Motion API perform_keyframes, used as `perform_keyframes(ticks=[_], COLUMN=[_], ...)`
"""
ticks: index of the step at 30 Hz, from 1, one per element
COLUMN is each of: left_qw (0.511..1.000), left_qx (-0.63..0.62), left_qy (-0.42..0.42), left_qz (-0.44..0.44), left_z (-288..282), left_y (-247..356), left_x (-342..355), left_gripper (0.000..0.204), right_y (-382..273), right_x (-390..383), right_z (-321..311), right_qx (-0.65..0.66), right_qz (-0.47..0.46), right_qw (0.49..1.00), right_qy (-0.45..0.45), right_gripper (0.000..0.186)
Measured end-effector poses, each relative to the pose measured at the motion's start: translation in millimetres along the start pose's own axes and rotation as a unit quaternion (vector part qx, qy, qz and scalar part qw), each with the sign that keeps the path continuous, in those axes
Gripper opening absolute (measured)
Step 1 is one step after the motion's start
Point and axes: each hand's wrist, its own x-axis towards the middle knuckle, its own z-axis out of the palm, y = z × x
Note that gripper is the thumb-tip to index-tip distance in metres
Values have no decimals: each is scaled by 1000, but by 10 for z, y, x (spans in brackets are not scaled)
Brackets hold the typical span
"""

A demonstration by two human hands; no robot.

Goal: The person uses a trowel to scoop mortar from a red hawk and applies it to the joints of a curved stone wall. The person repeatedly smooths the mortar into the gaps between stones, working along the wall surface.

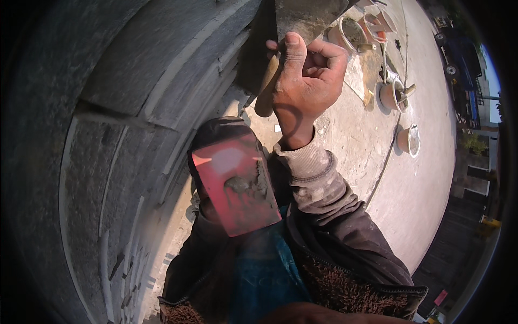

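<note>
One red board: near, right of the wall, bearing wet-looking mortar.
Right hand: farther, fingers apparently curled round a wooden handle.
Left hand: hidden; cannot tell its fingers.
Mortar work: seemingly mid-application; calls for a level board.

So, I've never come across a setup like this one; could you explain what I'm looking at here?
There is no machine: a person works with two bare hands. The single picture comes from a wide fisheye camera on their head, looking down, so straight edges appear bent. The right hand grips a tool by its wooden handle. The left sleeve leads under a red board with wet-looking grey paste on it; the board mostly hides that hand, so its grip can't be made out. At the picture's left is a grey wall; at right, buckets sit on pale ground.
</note>
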Motion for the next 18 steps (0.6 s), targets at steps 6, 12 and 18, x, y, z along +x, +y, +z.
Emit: perform_keyframes(ticks=[6,12,18], left_qw=[993,997,997], left_qx=[-109,-75,-46], left_qy=[49,-23,20], left_qz=[-12,-28,56], left_z=[-459,-482,-530], left_y=[-83,-62,-199], left_x=[-228,-102,-157], left_gripper=[74,68,68], right_y=[-45,106,92], right_x=[65,32,7], right_z=[101,111,153], right_qx=[73,56,37], right_qz=[33,46,47], right_qw=[997,997,998], right_qy=[3,17,24], right_gripper=[21,21,22])
